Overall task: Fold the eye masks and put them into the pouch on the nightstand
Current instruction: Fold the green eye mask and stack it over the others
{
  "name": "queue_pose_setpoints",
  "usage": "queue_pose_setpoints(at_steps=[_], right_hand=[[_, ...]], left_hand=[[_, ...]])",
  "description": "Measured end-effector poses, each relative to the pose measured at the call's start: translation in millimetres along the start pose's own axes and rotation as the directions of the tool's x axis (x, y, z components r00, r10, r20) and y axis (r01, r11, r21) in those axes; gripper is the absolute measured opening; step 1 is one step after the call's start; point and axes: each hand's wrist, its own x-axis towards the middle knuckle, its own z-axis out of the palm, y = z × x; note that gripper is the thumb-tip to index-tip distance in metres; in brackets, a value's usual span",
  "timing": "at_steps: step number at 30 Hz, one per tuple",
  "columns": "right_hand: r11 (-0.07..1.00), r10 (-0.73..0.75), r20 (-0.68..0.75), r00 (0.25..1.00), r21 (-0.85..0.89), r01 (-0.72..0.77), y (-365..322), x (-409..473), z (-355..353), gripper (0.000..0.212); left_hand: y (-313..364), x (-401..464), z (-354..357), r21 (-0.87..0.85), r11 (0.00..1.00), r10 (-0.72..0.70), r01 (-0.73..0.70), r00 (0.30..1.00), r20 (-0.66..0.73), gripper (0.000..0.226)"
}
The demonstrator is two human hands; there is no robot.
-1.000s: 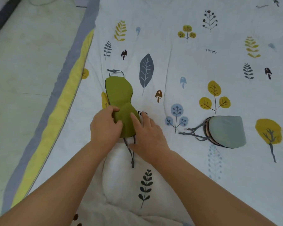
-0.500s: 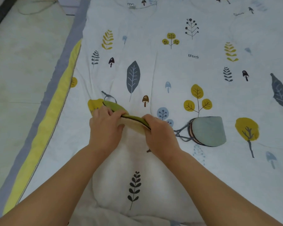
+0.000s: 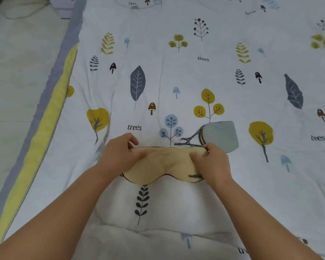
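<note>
Flipped since earlier: eye mask (image 3: pixel 163 166) shows cream side | left hand (image 3: pixel 118 156), right hand (image 3: pixel 210 162) pinch its ends | folded grey mask (image 3: pixel 221 136) seemingly touching right hand.

Tree-print quilt (image 3: pixel 204 72) with yellow-grey edge, pale floor (image 3: pixel 17 72) left

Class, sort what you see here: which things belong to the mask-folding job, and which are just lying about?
Belongs to the job:
- cream eye mask, held by left hand and right hand
- folded grey-blue eye mask

Just there:
- printed quilt
- floor

Pouch and nightstand: not visible.
</note>
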Motion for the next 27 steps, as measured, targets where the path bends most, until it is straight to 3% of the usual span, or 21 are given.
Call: queue_pose_setpoints(at_steps=[4,8,11,15,19,22,24,27], right_hand=[[0.983,0.147,0.065,0.987,-0.119,-0.138,21,-8,11,0.049],[0.976,0.179,0.060,0.982,-0.139,-0.169,30,-11,20,0.053],[0.996,0.083,-0.022,0.996,-0.023,-0.084,26,-19,21,0.042],[0.980,-0.146,-0.061,0.987,0.128,0.153,7,-39,24,0.037],[0.934,-0.347,0.017,0.938,0.102,0.343,-9,-63,46,0.038],[0.894,-0.448,0.097,0.889,0.053,0.445,-16,-70,67,0.035],[0.879,-0.474,0.187,0.860,0.040,0.476,-19,-71,78,0.032],[0.850,-0.517,0.259,0.816,0.046,0.524,-19,-73,86,0.024]], left_hand=[[-18,-14,21,0.011,0.999,-0.033,0.032,0.990,0.137,0.047],[-25,-19,30,-0.002,1.000,-0.021,0.021,1.000,-0.004,0.043],[-28,-21,33,-0.062,0.998,-0.023,0.017,0.996,-0.089,0.024],[-23,-23,33,-0.185,0.981,0.038,-0.052,0.996,-0.080,0.013],[-20,-28,30,-0.301,0.953,0.031,-0.043,0.999,-0.044,0.014],[-17,-30,26,-0.511,0.854,-0.070,0.099,0.995,0.075,0.032],[-18,-30,24,-0.546,0.824,-0.091,0.153,0.986,0.139,0.036],[-23,-28,23,-0.459,0.885,-0.036,0.083,0.993,0.111,0.007]])
